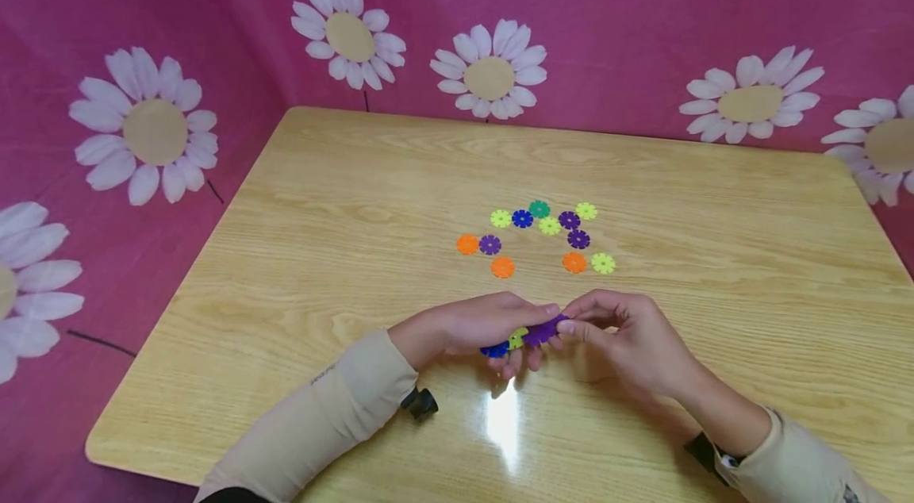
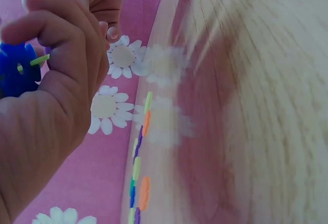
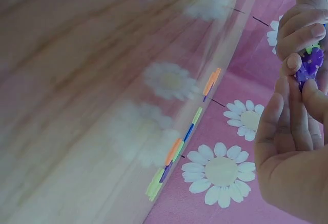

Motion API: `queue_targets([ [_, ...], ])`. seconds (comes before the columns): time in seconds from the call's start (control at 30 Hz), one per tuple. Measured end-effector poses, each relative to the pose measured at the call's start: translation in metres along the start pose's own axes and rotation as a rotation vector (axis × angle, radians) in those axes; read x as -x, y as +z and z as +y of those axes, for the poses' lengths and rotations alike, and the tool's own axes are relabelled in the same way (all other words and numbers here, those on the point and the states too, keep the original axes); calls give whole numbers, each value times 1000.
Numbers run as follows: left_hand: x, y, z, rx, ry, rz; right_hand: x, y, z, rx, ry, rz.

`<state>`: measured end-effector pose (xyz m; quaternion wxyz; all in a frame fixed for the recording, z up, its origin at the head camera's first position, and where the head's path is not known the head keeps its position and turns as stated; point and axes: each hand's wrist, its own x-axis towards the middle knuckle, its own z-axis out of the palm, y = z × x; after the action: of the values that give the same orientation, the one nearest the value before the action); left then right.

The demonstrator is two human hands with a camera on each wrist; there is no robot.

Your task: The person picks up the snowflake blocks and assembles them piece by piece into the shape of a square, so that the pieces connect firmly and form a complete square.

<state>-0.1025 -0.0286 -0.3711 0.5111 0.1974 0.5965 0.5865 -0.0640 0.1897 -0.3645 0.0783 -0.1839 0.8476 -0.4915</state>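
Note:
Several notched plastic discs are joined in a short chain above the table. Its blue disc sits at one end, a yellow-green disc in the middle, and purple at the other end. My left hand grips this chain, thumb on top and fingers beneath. With thumb and fingertips, my right hand pinches the purple end. In the right wrist view the purple part looks like two discs meeting at an angle; fingers partly hide the joint.
Loose discs lie flat on the wooden table beyond my hands, among them an orange disc, a green disc and a dark purple disc. A pink flowered cloth hangs behind the table's far edge and along the left.

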Motion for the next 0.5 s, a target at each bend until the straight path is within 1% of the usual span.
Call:
queue_targets([
  [0.13, -4, 0, 0, 60, -25, -18, -1, -1, 1, 33, 4, 10],
  [0.27, -6, -2, -1, 76, -36, -15, -2, -1, 2, 50, -16, 3],
  [0.33, -6, -2, -1, 74, -37, -6, -2, -3, 1, 55, -44, -9],
  [0.43, -6, -3, -2, 62, -34, 12, -5, -7, 4, 74, -112, -36],
  [0.5, -6, -4, -4, 58, -35, 21, -8, -12, 10, 114, -145, -42],
])
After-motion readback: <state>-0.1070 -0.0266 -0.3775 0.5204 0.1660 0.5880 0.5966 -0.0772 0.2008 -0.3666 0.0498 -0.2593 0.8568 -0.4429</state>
